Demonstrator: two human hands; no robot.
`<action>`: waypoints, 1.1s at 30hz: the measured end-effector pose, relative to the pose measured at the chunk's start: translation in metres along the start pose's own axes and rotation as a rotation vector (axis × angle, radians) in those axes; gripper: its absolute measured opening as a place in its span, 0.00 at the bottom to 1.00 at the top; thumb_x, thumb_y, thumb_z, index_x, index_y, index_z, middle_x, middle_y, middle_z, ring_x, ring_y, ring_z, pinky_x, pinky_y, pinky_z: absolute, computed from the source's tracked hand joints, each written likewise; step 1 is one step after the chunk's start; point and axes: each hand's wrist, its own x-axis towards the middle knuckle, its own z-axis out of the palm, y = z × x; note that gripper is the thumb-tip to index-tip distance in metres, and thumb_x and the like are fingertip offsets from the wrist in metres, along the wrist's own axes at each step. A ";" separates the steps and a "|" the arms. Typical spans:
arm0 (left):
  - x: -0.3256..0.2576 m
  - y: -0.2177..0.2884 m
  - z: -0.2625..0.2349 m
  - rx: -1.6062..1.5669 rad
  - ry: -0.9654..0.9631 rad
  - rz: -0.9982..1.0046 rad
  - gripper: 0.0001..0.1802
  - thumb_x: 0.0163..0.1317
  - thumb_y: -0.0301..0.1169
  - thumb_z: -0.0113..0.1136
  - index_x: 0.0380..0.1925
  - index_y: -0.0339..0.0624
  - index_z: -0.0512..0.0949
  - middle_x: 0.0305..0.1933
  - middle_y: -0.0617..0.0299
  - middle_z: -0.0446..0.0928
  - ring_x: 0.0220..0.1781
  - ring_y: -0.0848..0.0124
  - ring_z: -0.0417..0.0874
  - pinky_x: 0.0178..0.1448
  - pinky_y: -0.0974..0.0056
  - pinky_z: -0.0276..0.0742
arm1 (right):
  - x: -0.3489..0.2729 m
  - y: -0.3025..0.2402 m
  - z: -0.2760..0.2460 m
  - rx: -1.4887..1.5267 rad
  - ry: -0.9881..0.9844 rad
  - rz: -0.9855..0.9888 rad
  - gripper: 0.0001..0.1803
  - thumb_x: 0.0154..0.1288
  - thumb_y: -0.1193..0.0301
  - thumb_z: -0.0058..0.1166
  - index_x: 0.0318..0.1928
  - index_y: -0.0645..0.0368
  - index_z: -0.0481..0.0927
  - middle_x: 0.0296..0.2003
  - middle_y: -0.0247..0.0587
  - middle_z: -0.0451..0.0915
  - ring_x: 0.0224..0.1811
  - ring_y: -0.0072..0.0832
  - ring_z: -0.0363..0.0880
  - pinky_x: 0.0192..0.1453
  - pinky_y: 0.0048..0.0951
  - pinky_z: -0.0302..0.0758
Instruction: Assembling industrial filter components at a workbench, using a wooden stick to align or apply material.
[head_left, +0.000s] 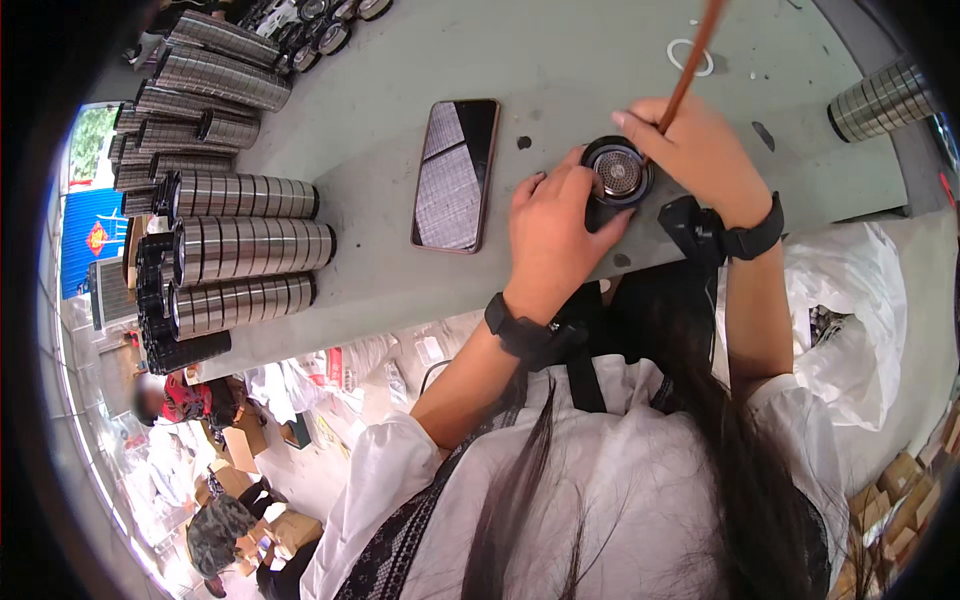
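Note:
My left hand (558,225) grips a round black part with a silver mesh disc (617,174) in its middle, fingers wrapped around its left and near sides. The part sits at the worktable's near side, mesh facing up. My right hand (700,150) is closed around a long thin brown stick (690,75), which slants up and away past the far edge of the picture. The stick's lower end comes down beside the right rim of the part; whether it touches cannot be made out. Each wrist carries a black strap with a small device.
A phone (455,175) lies left of my hands on the grey-green worktable (370,130). Several stacks of silver-and-black round parts (250,250) line the left side; another stack (880,100) lies far right. A white ring (690,57) lies beyond. A white bag (850,300) hangs below, right. People (225,530) sit lower left.

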 end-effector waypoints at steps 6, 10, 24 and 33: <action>0.009 -0.004 -0.008 -0.018 0.055 0.026 0.21 0.39 0.34 0.74 0.30 0.40 0.72 0.43 0.50 0.78 0.41 0.52 0.77 0.50 0.56 0.69 | 0.023 0.008 -0.003 0.491 0.195 -0.036 0.21 0.68 0.62 0.51 0.22 0.64 0.68 0.15 0.32 0.61 0.18 0.19 0.62 0.24 0.27 0.61; -0.006 -0.007 -0.035 -0.182 0.004 -0.200 0.21 0.37 0.33 0.76 0.25 0.39 0.71 0.45 0.49 0.77 0.41 0.53 0.76 0.45 0.57 0.71 | 0.018 0.018 0.016 0.808 0.339 0.193 0.15 0.69 0.62 0.50 0.26 0.56 0.71 0.19 0.20 0.61 0.22 0.12 0.59 0.25 0.18 0.58; 0.012 -0.045 -0.294 0.604 0.908 -0.239 0.19 0.44 0.34 0.70 0.30 0.41 0.71 0.30 0.59 0.72 0.35 0.58 0.72 0.43 0.57 0.66 | 0.004 0.047 0.009 0.773 0.604 0.294 0.18 0.70 0.62 0.48 0.23 0.56 0.67 0.19 0.26 0.60 0.20 0.14 0.54 0.26 0.20 0.52; -0.001 -0.028 -0.263 0.446 0.632 -0.250 0.18 0.41 0.28 0.72 0.27 0.36 0.70 0.26 0.60 0.70 0.31 0.69 0.73 0.40 0.67 0.71 | 0.005 0.054 0.007 0.709 0.603 0.296 0.18 0.71 0.62 0.47 0.24 0.56 0.67 0.19 0.26 0.59 0.21 0.14 0.54 0.26 0.21 0.51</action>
